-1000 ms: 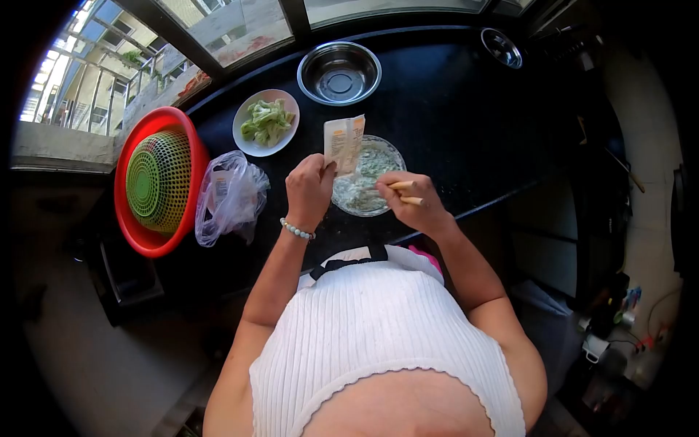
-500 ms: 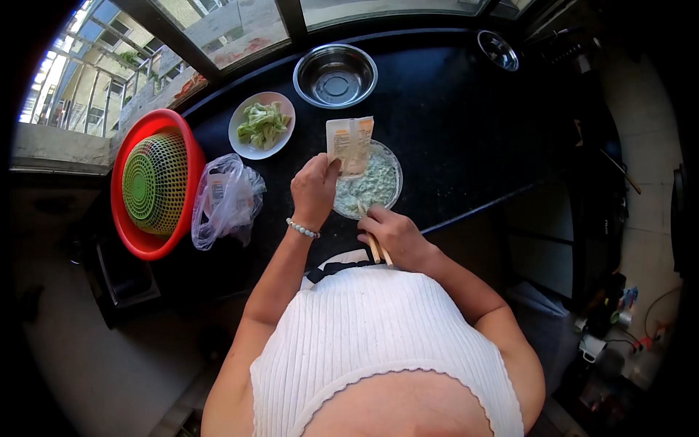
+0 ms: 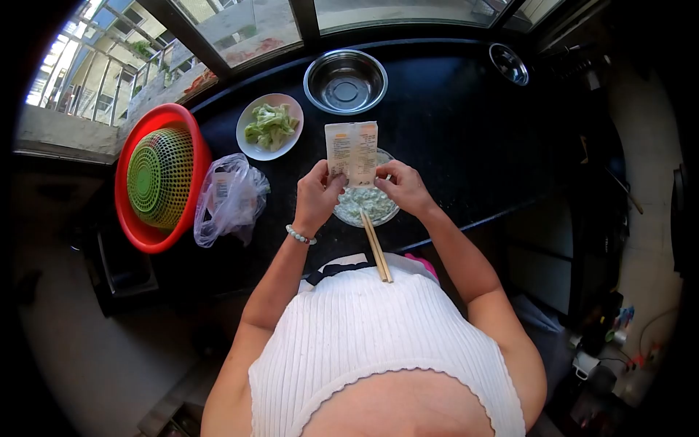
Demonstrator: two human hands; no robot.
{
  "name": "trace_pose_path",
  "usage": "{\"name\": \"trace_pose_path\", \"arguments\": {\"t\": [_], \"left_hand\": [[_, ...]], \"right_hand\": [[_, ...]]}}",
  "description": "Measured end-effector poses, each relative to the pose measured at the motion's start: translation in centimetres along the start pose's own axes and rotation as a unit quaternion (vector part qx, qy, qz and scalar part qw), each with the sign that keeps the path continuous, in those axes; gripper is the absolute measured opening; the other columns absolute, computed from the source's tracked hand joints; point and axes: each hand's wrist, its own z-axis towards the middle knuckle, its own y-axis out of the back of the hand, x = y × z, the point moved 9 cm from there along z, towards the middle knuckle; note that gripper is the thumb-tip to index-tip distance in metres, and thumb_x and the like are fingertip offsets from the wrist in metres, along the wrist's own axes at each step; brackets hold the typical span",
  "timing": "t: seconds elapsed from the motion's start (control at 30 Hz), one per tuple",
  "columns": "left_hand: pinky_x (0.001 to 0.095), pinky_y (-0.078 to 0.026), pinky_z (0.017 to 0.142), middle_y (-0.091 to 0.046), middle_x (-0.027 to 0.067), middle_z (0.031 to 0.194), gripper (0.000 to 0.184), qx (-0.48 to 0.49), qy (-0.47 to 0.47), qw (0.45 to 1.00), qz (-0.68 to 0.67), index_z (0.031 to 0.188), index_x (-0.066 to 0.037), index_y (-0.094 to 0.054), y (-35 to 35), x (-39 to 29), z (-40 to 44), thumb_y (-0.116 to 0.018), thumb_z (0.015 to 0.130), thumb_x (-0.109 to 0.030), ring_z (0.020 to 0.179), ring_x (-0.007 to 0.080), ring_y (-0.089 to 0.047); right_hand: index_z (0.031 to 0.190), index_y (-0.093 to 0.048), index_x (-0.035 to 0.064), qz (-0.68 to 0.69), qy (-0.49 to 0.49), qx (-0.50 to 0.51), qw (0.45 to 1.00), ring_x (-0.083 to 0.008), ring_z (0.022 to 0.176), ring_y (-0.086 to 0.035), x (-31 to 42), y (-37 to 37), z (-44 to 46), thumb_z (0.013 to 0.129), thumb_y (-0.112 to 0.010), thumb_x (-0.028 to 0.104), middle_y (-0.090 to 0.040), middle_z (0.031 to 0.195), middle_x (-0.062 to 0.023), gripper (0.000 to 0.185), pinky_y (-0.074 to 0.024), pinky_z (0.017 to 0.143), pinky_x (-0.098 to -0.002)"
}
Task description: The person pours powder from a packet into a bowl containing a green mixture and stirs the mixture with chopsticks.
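Between my two hands a small printed packet [image 3: 352,151], pale with orange and dark text, is held up over a bowl. My left hand [image 3: 318,195] pinches its lower left side, thumb on the front. At the lower right corner, my right hand [image 3: 405,188] grips it between thumb and fingers. Beneath it stands the bowl of chopped pale-green mixture [image 3: 366,205], its far part hidden by the packet. A pair of wooden chopsticks [image 3: 376,247] rests with tips in the bowl and thick ends toward my white top.
A white plate of pale-green leaf pieces [image 3: 270,130] and a steel basin [image 3: 345,82] stand farther back. On the left are a red basin [image 3: 169,241] with a green strainer [image 3: 156,178] and a clear plastic bag [image 3: 234,200]. A small steel dish [image 3: 508,64] sits at the far right.
My right hand has let go of the chopsticks, which now lean in the bowl, and has taken hold of the packet's right side. The packet now faces me more squarely.
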Motion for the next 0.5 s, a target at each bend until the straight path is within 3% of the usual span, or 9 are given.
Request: {"name": "trace_pose_path", "arguments": {"t": [0.1, 0.2, 0.3, 0.4, 0.5], "left_hand": [[0.0233, -0.047, 0.051, -0.066, 0.0042, 0.079, 0.015, -0.011, -0.049, 0.995, 0.084, 0.103, 0.000, -0.064, 0.3, -0.5, 0.0, -0.063, 0.088, -0.004, 0.065, 0.0059, -0.061], [0.0286, -0.049, 0.057, -0.067, 0.0091, 0.081, 0.020, -0.022, -0.136, 0.972, 0.190, 0.104, 0.000, -0.064, 0.2, -2.1, -0.3, -0.064, 0.085, -0.001, 0.066, 0.0142, -0.064], [0.0342, -0.050, 0.064, -0.065, 0.0139, 0.084, 0.021, -0.047, -0.233, 0.948, 0.211, 0.102, 0.000, -0.063, -0.3, -4.2, -0.7, -0.065, 0.082, 0.001, 0.071, 0.0261, -0.065], [0.0411, -0.051, 0.068, -0.062, 0.0138, 0.083, 0.014, -0.021, -0.244, 0.934, 0.259, 0.092, -0.003, -0.061, -1.0, -4.6, -0.6, -0.063, 0.079, 0.001, 0.077, 0.0327, -0.062], [0.0396, -0.052, 0.069, -0.061, 0.0106, 0.084, 0.017, -0.025, -0.270, 0.910, 0.313, 0.091, -0.005, -0.061, -1.5, -5.1, -0.9, -0.065, 0.076, 0.002, 0.080, 0.0304, -0.062]], "right_hand": [[0.099, -0.069, 0.0001, -0.065, 0.004, 0.011, 0.998, -0.0233, 0.078, -0.067, 0.1, 0.1, 0.7, 0.081, -0.069, 0.008, -0.066, 0.088, -0.0132, 0.019, -0.0525, 0.074, -0.0335], [0.095, -0.068, 0.0012, -0.126, 0.051, -0.004, 0.991, -0.0290, 0.075, -0.068, 1.4, 0.6, 0.7, 0.082, -0.067, 0.007, -0.066, 0.080, -0.0148, 0.014, -0.0540, 0.071, -0.0369], [0.089, -0.063, 0.0005, -0.166, 0.130, -0.038, 0.977, -0.0282, 0.067, -0.068, 2.2, 0.7, 0.7, 0.081, -0.065, 0.004, -0.065, 0.075, -0.0148, 0.009, -0.0530, 0.062, -0.0356], [0.087, -0.059, 0.0020, -0.247, 0.216, -0.070, 0.942, -0.0335, 0.071, -0.067, 3.8, 0.7, 0.1, 0.081, -0.064, 0.002, -0.064, 0.076, -0.0158, 0.008, -0.0531, 0.062, -0.0391], [0.087, -0.057, 0.0032, -0.292, 0.270, -0.077, 0.914, -0.0341, 0.068, -0.066, 4.7, 0.2, -0.4, 0.080, -0.064, 0.001, -0.063, 0.074, -0.0159, 0.010, -0.0524, 0.059, -0.0401]]}}
